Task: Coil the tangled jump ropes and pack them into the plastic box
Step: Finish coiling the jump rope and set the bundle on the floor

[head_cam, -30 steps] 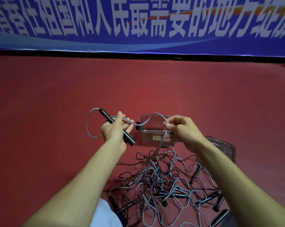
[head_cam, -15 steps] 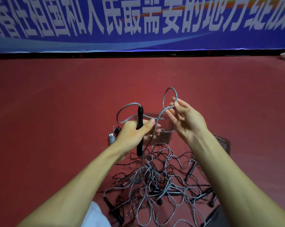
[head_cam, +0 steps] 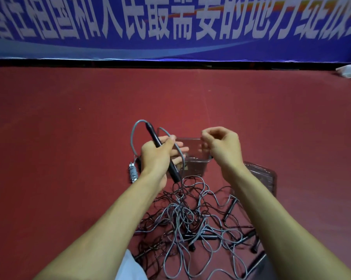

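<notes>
The red floor (head_cam: 49,138) stretches wide on the left. A small wound bundle (head_cam: 132,172) lies by the left hand (head_cam: 155,156), which grips a black handle (head_cam: 152,133) with a grey rope (head_cam: 132,138) looping off it. The clear box (head_cam: 194,165) sits behind both hands, partly hidden. The right hand (head_cam: 224,146) is curled; I cannot tell if it pinches anything. The tangled pile (head_cam: 190,219) lies below, cut off at the bottom edge.
</notes>
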The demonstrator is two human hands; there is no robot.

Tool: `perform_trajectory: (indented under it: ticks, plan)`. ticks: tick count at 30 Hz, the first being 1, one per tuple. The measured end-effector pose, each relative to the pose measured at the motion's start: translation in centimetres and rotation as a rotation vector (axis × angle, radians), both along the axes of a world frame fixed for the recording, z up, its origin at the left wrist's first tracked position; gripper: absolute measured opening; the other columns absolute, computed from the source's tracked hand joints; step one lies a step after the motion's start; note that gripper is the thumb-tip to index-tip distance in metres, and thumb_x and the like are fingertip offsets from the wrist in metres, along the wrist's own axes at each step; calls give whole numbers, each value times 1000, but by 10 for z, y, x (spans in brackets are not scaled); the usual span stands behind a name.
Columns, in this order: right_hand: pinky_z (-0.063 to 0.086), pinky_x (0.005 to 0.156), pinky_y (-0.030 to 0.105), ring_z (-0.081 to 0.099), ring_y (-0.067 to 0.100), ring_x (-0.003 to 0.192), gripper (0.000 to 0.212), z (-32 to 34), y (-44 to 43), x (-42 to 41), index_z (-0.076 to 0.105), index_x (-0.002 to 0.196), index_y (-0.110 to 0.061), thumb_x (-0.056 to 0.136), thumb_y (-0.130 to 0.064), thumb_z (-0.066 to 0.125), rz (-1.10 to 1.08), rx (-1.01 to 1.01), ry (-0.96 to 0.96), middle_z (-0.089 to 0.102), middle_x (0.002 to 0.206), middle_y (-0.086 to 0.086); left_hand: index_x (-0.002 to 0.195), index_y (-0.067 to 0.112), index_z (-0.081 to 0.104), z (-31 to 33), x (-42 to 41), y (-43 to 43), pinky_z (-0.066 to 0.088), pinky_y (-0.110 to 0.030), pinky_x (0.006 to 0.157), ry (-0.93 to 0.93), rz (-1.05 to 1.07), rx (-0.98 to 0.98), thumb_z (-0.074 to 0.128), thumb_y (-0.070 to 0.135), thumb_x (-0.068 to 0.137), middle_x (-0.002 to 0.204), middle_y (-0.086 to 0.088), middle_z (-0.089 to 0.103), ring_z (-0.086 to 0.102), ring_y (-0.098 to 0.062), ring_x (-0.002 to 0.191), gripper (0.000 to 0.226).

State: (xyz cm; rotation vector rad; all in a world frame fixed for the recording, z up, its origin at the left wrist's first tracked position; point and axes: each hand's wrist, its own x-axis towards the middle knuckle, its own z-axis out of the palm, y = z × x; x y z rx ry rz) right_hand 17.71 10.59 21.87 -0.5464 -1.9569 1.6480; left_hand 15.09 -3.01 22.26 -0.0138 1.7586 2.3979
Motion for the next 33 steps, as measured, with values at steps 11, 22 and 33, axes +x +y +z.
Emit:
perform_trajectory:
  ticks: [11,22,33]
  plan:
    - [52,69,28,62,12,66,20,4,-34,11,66,84,-11,98,-4,52,626,70,-271,65,72,3,93,1,56,13,-16,-22,61,-35,64,-320,28,655,54,7,98,92,-15,64,73,-24,73,8]
    - [57,53,29,63,10,53,11,18,-23,25,69,82,-8,87,1,66,256,-41,-58,64,62,0,97,-3,56,8,-13,-22,62,-34,68,-194,2,478,53,5,98,85,-16,61,72,-29,80,8]
    - [53,48,21,64,13,52,12,31,3,23,66,98,6,88,1,65,31,-396,215,64,70,9,80,31,68,-18,6,-1,56,-28,72,470,-348,-634,64,29,93,69,11,69,70,-7,68,13]
